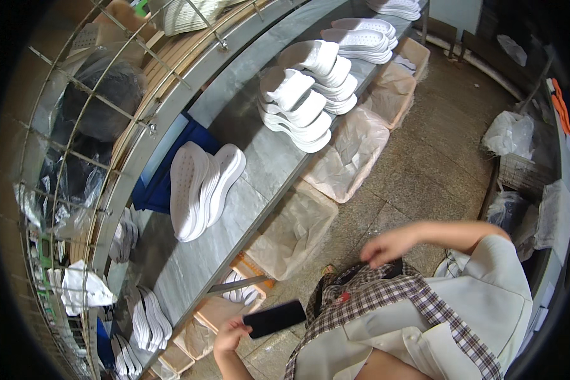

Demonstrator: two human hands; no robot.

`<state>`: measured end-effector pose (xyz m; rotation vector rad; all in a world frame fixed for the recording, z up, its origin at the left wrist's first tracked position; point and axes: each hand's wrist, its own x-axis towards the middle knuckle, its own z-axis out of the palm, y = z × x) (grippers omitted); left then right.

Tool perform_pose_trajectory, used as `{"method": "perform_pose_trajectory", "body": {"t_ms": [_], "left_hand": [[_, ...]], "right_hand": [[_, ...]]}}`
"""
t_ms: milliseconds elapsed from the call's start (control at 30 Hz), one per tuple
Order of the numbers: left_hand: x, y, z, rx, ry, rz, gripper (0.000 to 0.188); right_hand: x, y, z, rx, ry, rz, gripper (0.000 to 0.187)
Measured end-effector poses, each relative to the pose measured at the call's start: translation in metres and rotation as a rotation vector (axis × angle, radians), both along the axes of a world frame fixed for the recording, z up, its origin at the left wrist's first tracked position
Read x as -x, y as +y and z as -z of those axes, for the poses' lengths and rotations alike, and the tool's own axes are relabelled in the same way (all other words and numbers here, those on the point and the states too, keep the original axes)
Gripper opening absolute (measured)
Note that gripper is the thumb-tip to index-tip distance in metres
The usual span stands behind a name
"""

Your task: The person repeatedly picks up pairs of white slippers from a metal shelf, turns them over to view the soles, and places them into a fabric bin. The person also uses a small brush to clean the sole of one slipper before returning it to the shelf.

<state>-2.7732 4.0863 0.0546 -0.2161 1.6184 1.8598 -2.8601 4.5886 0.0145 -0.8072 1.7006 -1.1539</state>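
My left hand (pixel 232 334) is closed on one end of a black smartphone (pixel 274 318), its dark face turned up, over the floor beside the bench. My right hand (pixel 389 246) hovers in front of my waist, just above the black gathered top of a checked apron (pixel 386 288). Its fingers are loosely bent, and I see nothing in them. Closest to the phone on the bench side are white shoe soles (pixel 239 292) in a lined bin below the bench.
A long grey bench (pixel 234 190) carries stacked white shoe soles (pixel 297 114) and several leaning upright (pixel 199 190) by a blue crate (pixel 164 171). Plastic-lined bins (pixel 297 231) line its front edge. Wire mesh (pixel 76 133) rises at left; a wire basket (pixel 524 174) stands at right.
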Motion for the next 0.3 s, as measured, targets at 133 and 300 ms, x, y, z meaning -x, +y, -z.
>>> {"method": "perform_pose_trajectory", "body": {"t_ms": [133, 300], "left_hand": [[0.015, 0.107, -0.007, -0.34, 0.222, -0.444, 0.057], [0.045, 0.211, -0.017, -0.536, 0.354, -0.433, 0.074]], "right_hand": [[-0.084, 0.0, 0.091, 0.168, 0.121, 0.202, 0.038], [-0.132, 0.025, 0.144, 0.123, -0.076, 0.301, 0.049]]}}
